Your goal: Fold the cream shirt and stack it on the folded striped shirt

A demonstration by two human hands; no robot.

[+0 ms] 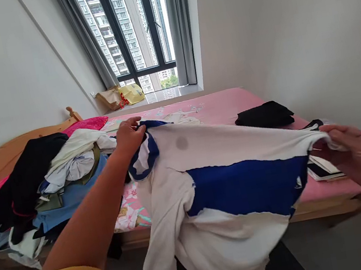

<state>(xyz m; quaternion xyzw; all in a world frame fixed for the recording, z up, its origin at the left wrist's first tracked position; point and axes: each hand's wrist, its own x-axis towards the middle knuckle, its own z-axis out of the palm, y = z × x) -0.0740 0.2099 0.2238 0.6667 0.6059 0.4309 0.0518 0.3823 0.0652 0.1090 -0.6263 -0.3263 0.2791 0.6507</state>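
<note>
My left hand [129, 137] grips the blue-trimmed collar of a white and blue shirt [246, 188], above the bed. My right hand [352, 156] pinches the shirt's far edge, so the garment hangs spread between them, its lower part drooping past the bed's side. A grey smudge marks the white cloth. A heap of mixed clothes [53, 185] lies left of my left forearm, close to it. Beneath my right hand sits a stack of papers or magazines [322, 168], partly hidden by the shirt.
The bed has a pink floral sheet [217, 105] and a pine frame [12, 153]. A folded black garment [263, 115] lies at its far right, and a pink pillow [86, 125] at the headboard. Paper bags [121, 96] stand on the window ledge [166, 94]. A white wall [322, 26] runs along the right.
</note>
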